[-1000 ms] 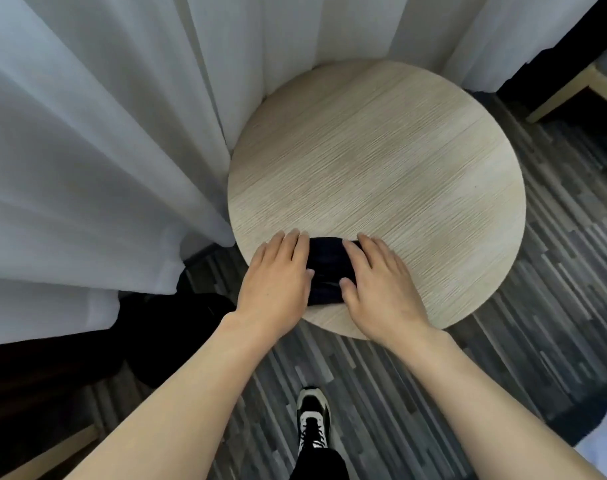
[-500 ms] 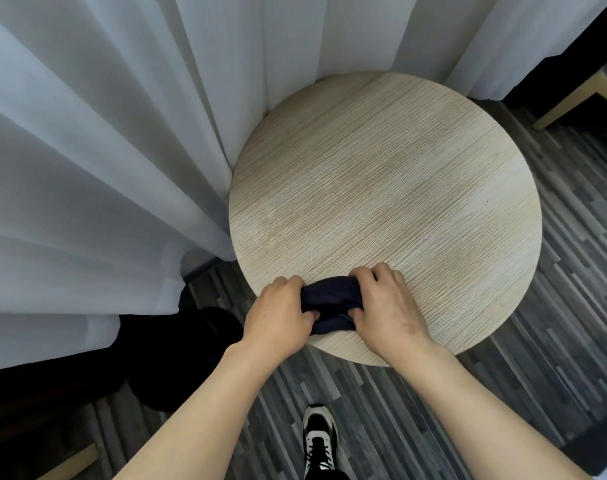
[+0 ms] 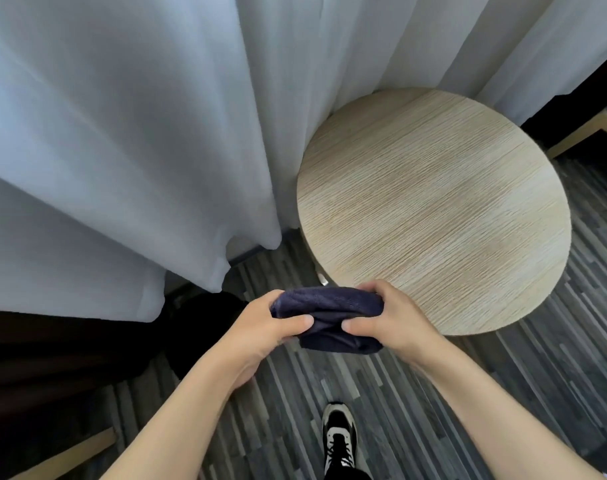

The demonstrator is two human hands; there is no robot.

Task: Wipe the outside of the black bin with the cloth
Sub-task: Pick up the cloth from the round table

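A dark navy cloth (image 3: 328, 315) is bunched between both hands, held in the air just off the near edge of the round table. My left hand (image 3: 272, 323) grips its left end and my right hand (image 3: 390, 315) grips its right end. The black bin (image 3: 198, 327) stands on the floor to the left, below the curtain hem and behind my left forearm. It is in shadow and only partly visible.
A round light-wood table (image 3: 433, 209) fills the right centre. White sheer curtains (image 3: 122, 133) hang at the left and back. The floor (image 3: 329, 379) is striped grey wood. My shoe (image 3: 338, 433) is at the bottom. A wooden chair leg (image 3: 586, 133) shows at far right.
Both hands closed on the cloth, which lay flat on the table, and lifted it off the near edge toward me. The view has swung to the left.
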